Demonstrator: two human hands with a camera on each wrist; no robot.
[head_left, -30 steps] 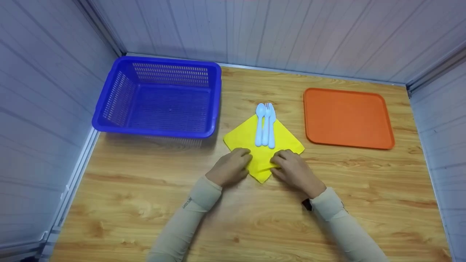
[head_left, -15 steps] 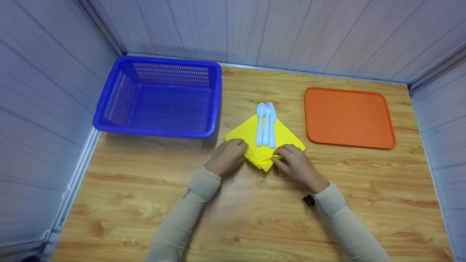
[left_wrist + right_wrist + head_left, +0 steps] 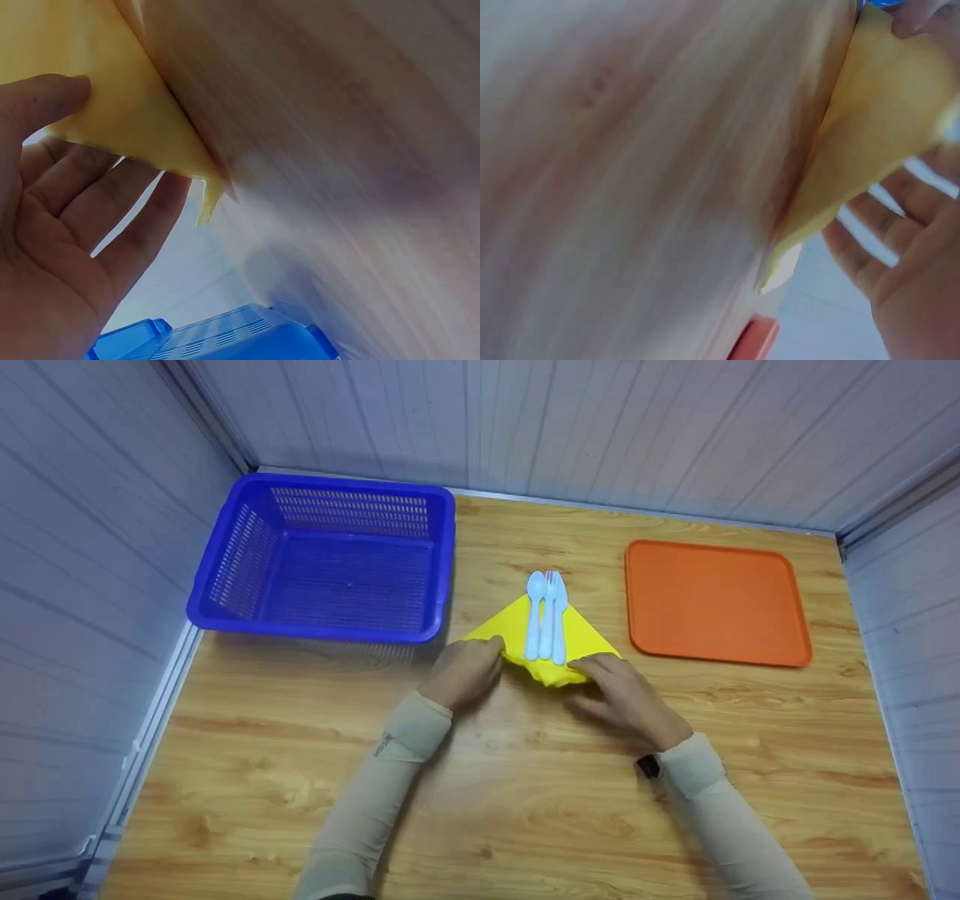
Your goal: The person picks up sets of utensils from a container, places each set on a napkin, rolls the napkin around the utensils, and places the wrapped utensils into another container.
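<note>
A yellow napkin [image 3: 512,624] lies cornerwise on the wooden table, its near part raised and rumpled. On it rest a light blue spoon [image 3: 535,615], fork [image 3: 548,622] and knife [image 3: 559,622], side by side, heads pointing away. My left hand [image 3: 465,669] pinches the napkin's left part, thumb over the cloth and fingers behind it in the left wrist view. At the right side, my right hand [image 3: 626,694] touches the napkin with its fingers, the thumb spread apart. In the right wrist view its fingers [image 3: 896,217] reach, fairly straight, behind the cloth.
A blue plastic basket [image 3: 322,631] with slotted sides stands at the back left. An orange tray [image 3: 716,604] lies flat at the back right. Pale panel walls [image 3: 510,427] enclose the table's back and sides.
The napkin's near corner has moved up and away from me, bunching below the cutlery handles. Both hands have shifted slightly forward and apart; the right thumb has come away from its fingers.
</note>
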